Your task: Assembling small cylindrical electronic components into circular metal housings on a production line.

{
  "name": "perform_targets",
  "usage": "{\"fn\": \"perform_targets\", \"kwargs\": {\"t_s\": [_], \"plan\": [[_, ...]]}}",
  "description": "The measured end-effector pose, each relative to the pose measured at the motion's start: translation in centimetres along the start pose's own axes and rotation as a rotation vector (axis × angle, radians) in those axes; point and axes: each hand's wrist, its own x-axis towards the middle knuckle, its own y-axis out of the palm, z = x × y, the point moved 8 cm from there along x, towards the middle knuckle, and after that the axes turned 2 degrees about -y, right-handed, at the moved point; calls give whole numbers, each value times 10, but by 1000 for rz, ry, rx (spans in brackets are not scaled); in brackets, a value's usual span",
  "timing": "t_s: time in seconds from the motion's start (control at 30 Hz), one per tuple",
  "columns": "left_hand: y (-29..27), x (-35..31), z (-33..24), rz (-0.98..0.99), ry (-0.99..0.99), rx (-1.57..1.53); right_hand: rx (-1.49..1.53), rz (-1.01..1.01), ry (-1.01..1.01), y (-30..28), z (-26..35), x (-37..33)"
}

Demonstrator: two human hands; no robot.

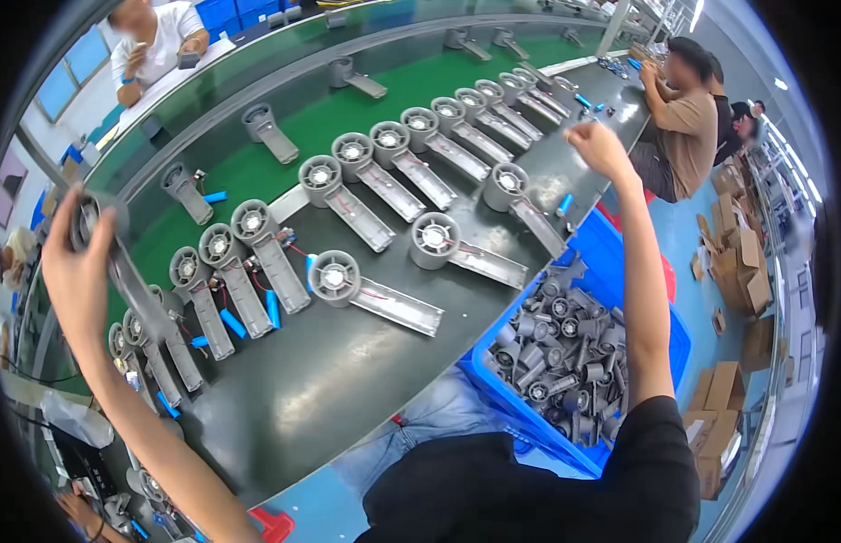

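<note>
My left hand (75, 271) is raised at the left, gripping a grey fan housing with a long handle (122, 262) that hangs down from it. My right hand (597, 145) is lifted far out to the right above the dark worktop (330, 380); its fingers are curled and I cannot see anything in them. Between the hands, several grey fan housings (334, 276) with flat handles lie in rows on the worktop, some with red wires and blue cylindrical cells (232, 323) beside them.
A blue bin (619, 244) full of small grey tubular parts (565, 353) stands at my right. A green conveyor belt (285, 163) runs behind the worktop. A person sits at the far right, another at the top left. Cardboard boxes (737, 262) are stacked on the blue floor.
</note>
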Motion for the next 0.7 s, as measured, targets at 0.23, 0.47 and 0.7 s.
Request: {"fn": "perform_targets", "kwargs": {"t_s": [0.23, 0.47, 0.7], "plan": [[43, -195, -76, 258, 159, -65, 397, 147, 21, 31, -19, -87], [81, -235, -50, 289, 26, -110, 428, -55, -29, 48, 3, -157], [47, -239, -52, 105, 200, -163, 465, -393, -155, 6, -27, -167]]}}
